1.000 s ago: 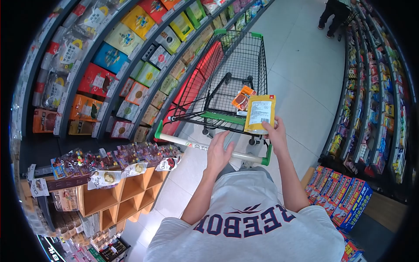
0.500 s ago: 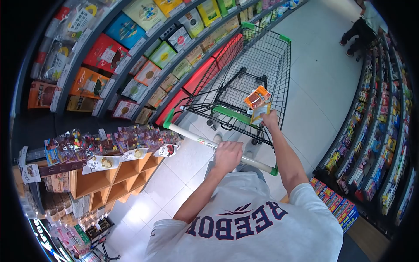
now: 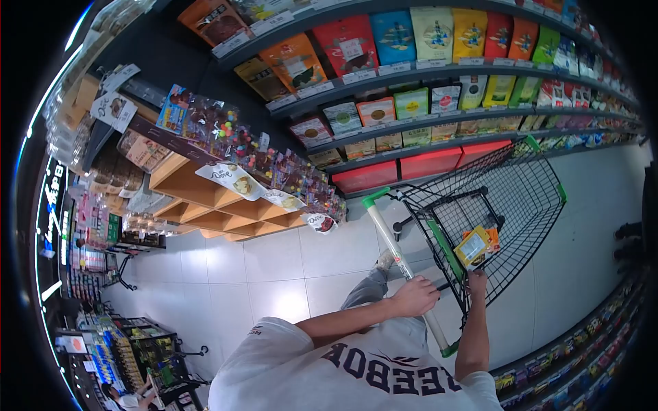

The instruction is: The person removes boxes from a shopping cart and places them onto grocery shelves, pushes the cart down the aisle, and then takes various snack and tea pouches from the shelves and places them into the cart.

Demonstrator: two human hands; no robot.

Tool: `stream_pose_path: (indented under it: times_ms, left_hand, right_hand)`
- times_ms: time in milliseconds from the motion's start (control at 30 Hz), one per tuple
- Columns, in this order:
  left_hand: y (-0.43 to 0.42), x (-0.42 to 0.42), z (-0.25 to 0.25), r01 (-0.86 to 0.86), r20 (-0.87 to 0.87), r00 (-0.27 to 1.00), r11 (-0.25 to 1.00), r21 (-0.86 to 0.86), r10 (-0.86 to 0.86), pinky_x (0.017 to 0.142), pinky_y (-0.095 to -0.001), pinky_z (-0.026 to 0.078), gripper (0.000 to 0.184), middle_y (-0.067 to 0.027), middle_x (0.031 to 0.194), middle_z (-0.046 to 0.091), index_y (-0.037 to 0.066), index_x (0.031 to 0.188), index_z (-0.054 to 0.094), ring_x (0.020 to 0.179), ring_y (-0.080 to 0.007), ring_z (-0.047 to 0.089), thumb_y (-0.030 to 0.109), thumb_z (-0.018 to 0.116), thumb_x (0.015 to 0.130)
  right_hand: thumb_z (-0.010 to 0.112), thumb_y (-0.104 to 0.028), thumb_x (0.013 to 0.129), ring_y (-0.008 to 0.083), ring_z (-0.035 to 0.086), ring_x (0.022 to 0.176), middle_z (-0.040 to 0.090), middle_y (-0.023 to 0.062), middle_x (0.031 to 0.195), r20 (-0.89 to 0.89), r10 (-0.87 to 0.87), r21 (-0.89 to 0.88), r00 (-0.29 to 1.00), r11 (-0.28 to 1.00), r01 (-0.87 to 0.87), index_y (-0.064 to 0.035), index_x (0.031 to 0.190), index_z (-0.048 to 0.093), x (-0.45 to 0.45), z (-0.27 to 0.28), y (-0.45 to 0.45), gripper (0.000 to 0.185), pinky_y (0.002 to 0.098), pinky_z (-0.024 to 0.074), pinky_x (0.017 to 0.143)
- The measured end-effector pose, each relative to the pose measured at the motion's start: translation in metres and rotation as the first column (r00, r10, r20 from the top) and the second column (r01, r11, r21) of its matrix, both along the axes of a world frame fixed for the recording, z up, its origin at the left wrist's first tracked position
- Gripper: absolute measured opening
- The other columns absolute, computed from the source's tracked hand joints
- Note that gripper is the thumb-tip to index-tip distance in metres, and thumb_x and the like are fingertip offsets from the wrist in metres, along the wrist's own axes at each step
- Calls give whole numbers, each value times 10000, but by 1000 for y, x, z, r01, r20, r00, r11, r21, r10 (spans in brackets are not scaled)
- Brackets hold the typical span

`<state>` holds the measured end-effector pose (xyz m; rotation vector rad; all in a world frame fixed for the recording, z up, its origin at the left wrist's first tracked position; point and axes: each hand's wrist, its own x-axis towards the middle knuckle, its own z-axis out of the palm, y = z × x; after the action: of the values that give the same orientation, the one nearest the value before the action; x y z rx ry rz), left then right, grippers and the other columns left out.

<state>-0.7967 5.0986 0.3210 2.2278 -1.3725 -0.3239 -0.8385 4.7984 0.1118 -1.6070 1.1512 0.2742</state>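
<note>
My left hand (image 3: 416, 296) is wrapped round the white handle (image 3: 392, 236) of the black and green shopping cart (image 3: 528, 198). Over the cart's near side reaches my right hand (image 3: 477, 281), its fingers closed at the lower edge of a yellow pouch (image 3: 473, 248) with a pale label; the fingertips are partly hidden. The pouch is inside the basket, overlapping an orange packet (image 3: 493, 240).
Shelves of colourful pouches (image 3: 432, 68) curve along the top, beyond the cart. Bagged sweets (image 3: 260, 151) top a wooden cubby stand (image 3: 226, 209) at left. More shelves (image 3: 582, 342) line the lower right. A person (image 3: 130, 397) shows at bottom left, near another cart.
The view has swung left, so the cart appears farther right. My right hand has lowered the yellow pouch into the basket, beside the orange packet. My left hand has closed on the handle.
</note>
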Motion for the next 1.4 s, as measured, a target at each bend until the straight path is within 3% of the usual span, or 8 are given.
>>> stream_pose_path:
  times_ms: [133, 300, 600, 700, 900, 1067, 1200, 1400]
  left_hand:
    - [3, 6, 8, 40, -63, 997, 999, 28, -38, 886, -364, 473, 208, -73, 950, 648, 62, 1043, 672, 953, -235, 636, 197, 648, 887]
    - [12, 18, -3, -88, -268, 963, 956, -281, 10, 1039, -416, 450, 242, -110, 1138, 613, 37, 1102, 662, 1186, -280, 577, 121, 659, 875]
    - [71, 99, 18, -661, 31, 733, 722, -205, 679, 1218, -559, 261, 499, -198, 1456, 454, 42, 1319, 583, 1419, -437, 364, 192, 712, 861]
    - [86, 115, 12, -597, -5, 794, 778, -194, 608, 1229, -568, 225, 546, -196, 1494, 420, 56, 1368, 548, 1444, -436, 331, 215, 716, 873]
    - [99, 156, 23, -703, -153, 696, 624, -340, 701, 1076, -470, 447, 474, -182, 1321, 582, 35, 1296, 612, 1263, -347, 558, 161, 746, 859]
    - [116, 275, 47, -826, -439, 519, 298, -478, 733, 696, -311, 548, 412, -110, 899, 705, -6, 1297, 603, 747, -171, 690, 87, 703, 908]
    - [137, 391, 86, -774, -395, 506, 202, -599, 767, 662, -286, 521, 454, -64, 792, 699, -28, 1360, 560, 682, -113, 641, 117, 676, 946]
    - [144, 508, 135, -790, -386, 457, 166, -590, 801, 710, -339, 546, 566, -77, 778, 723, -9, 1453, 504, 704, -170, 689, 180, 691, 953]
  right_hand:
    - [643, -232, 993, 130, 616, 775, 659, 72, 973, 228, 215, -7, 950, 976, -219, -9, 1257, 603, 7, 57, 33, 349, 283, 487, 634]
    - [625, -308, 1034, 140, 616, 869, 689, 68, 981, 406, 430, -143, 807, 902, -408, 16, 1217, 639, 8, 132, 86, 373, 306, 506, 808]
    - [661, -406, 983, 274, 717, 955, 729, 190, 1104, 219, 559, -281, 800, 821, -497, 14, 1301, 633, 7, 172, 109, 528, 363, 552, 860]
    - [660, -392, 986, 264, 716, 960, 730, 189, 1098, 230, 542, -257, 809, 835, -487, 23, 1294, 637, 8, 160, 107, 518, 360, 551, 868]
    - [696, -310, 978, 197, 692, 967, 736, 162, 1080, 295, 441, -152, 848, 898, -414, 34, 1281, 640, 11, 147, 106, 462, 330, 539, 885]
    - [655, -355, 998, 200, 696, 970, 743, 158, 1083, 240, 473, -264, 848, 872, -412, 36, 1259, 653, 18, 162, 119, 470, 334, 536, 884]
    - [515, -454, 1057, 188, 661, 923, 724, 129, 1075, 205, 349, -187, 915, 931, -313, 37, 1265, 654, 25, 170, 120, 551, 320, 524, 836]
    - [385, -501, 1103, 186, 625, 950, 684, 144, 1135, 266, 205, -203, 942, 967, -153, 43, 1333, 628, 32, 156, 120, 639, 321, 521, 836]
